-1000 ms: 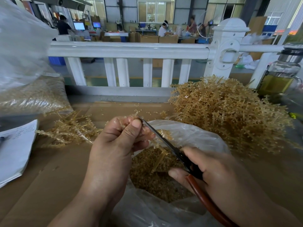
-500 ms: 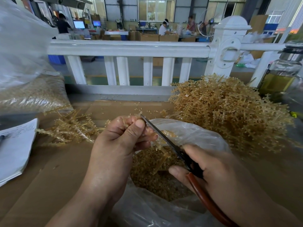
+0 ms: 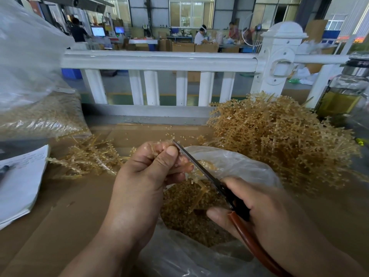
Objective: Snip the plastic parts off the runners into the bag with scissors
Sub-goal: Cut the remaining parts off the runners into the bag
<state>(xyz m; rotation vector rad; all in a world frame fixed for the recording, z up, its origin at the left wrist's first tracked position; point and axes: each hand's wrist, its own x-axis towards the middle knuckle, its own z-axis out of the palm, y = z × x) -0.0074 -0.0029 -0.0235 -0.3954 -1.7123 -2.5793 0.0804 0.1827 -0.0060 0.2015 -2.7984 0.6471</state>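
Left hand [image 3: 147, 180]: we pinch a runner [image 3: 201, 194] in curled fingers above the bag [image 3: 239, 166] at 6 o'clock, so snipped parts drop in.
Right hand [image 3: 269, 212]: we grip the scissors [image 3: 237, 204], whose blades look closed at the runner.
Pile [image 3: 279, 140]: uncut runners at 2 o'clock, within reach.

The left grip [image 3: 151, 176] is in the middle, with its fingers curled tight and its thumb [image 3: 168, 157] pressed on top, pinching a runner [image 3: 200, 193]. The right grip [image 3: 265, 212] is nearer and to the right, with its fingers wrapped round the scissors [image 3: 199, 168]. Both bare arms come in from the near edge.
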